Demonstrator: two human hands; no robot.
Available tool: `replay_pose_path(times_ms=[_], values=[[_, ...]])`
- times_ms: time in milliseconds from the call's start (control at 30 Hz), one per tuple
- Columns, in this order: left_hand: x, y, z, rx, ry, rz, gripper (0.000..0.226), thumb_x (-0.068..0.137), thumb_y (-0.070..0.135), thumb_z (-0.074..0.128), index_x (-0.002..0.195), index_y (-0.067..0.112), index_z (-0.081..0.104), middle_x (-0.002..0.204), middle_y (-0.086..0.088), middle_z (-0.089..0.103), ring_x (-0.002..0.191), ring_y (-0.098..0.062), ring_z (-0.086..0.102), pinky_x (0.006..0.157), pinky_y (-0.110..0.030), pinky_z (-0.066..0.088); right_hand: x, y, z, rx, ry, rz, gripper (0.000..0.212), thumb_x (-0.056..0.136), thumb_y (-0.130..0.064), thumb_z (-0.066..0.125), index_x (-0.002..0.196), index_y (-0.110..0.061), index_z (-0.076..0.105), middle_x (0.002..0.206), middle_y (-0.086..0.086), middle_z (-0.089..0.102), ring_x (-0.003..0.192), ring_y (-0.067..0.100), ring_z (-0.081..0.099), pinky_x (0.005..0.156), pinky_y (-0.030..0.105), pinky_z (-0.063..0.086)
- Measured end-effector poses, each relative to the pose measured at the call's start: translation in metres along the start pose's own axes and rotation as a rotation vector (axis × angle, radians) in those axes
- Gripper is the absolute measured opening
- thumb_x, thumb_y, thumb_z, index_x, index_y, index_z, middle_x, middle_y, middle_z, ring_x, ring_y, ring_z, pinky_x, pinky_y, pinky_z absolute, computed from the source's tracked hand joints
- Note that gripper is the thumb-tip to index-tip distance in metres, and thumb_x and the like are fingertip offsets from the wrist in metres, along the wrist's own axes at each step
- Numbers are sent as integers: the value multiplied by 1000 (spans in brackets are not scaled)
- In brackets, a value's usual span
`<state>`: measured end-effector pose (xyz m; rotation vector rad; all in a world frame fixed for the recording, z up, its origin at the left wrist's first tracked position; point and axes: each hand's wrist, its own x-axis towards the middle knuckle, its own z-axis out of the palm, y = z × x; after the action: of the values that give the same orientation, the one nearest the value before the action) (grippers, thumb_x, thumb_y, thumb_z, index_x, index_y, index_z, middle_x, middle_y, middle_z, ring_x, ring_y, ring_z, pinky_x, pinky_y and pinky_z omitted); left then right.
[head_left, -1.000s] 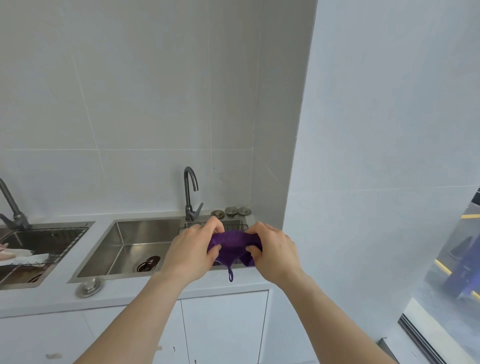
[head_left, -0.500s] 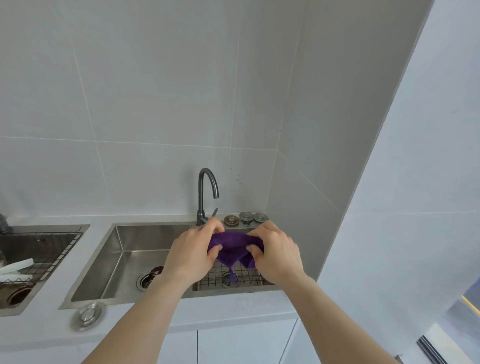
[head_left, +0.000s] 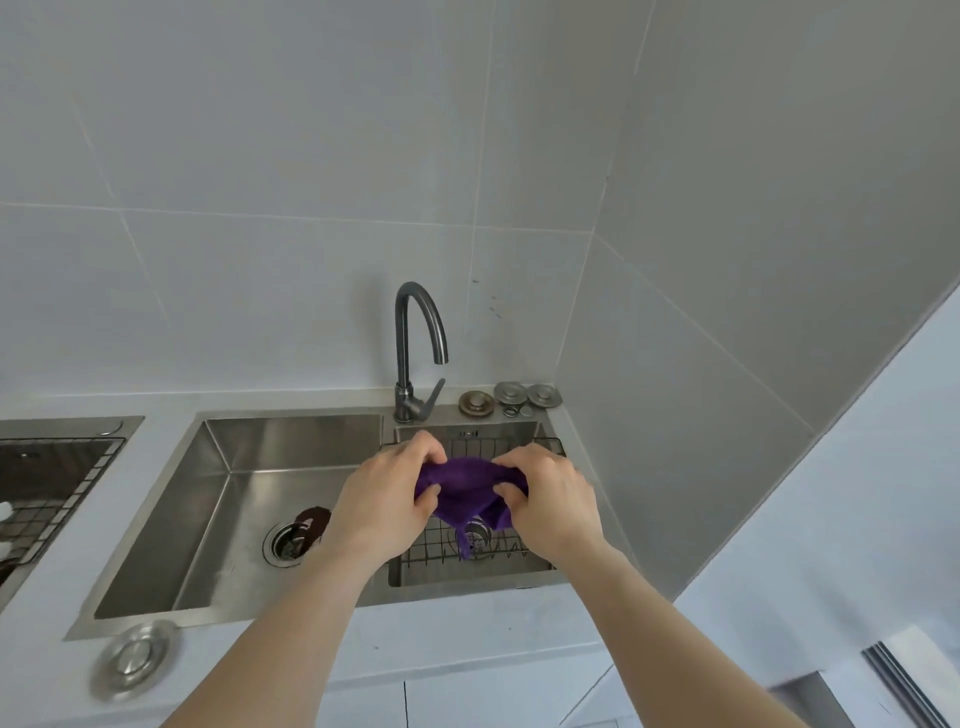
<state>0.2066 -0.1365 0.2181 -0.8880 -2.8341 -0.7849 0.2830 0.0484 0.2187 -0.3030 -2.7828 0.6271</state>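
Observation:
A purple cloth (head_left: 467, 491) is bunched between both hands above the small right basin of a steel double sink (head_left: 218, 525). My left hand (head_left: 384, 504) grips its left end, and my right hand (head_left: 550, 501) grips its right end. A small loop of the cloth hangs down between them. Under the cloth, a black wire rack (head_left: 467, 551) sits in the right basin. The dark faucet (head_left: 415, 353) stands just behind the hands.
Several metal sink stoppers (head_left: 509, 400) lie on the ledge right of the faucet. Another stopper (head_left: 132, 660) lies on the white counter at front left. The left basin has a drain (head_left: 285, 543) with a dark object beside it. A second sink (head_left: 47, 493) is at far left. Walls close in on the right.
The view has shifted closer and to the right, over the sink. Both hands keep hold of the purple cloth, now above the right basin's wire rack.

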Motion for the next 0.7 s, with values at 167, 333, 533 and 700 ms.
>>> replay_pose_path(times_ms=[167,333,533,700], values=[[61,-32,46,-5,-69,-59,29,88,29,70,106,38,49,110,18,67,91,-9,63,72,-26,51,57,42,46,51,-63,24,25,93,-20,68,115,-32,67,106,-12,68,95,15,64,78,39,58],[118,-56,97,-4,-123,-94,31,86,23,71,108,34,52,105,16,69,93,-13,64,75,-28,47,115,85,91,83,-155,62,33,92,-19,67,120,-35,65,108,-12,66,100,15,63,82,40,58],[165,-86,160,-22,-197,-116,40,87,16,67,119,35,53,113,12,68,100,-17,64,90,-37,52,163,126,142,16,-214,78,32,92,-20,67,120,-32,63,112,-9,62,109,17,55,81,39,58],[185,-112,208,30,-287,-128,47,89,16,61,129,37,50,122,8,64,108,-21,61,96,-39,47,185,151,181,-39,-268,106,30,88,-16,70,118,-23,66,114,-3,67,112,21,56,87,41,56]])
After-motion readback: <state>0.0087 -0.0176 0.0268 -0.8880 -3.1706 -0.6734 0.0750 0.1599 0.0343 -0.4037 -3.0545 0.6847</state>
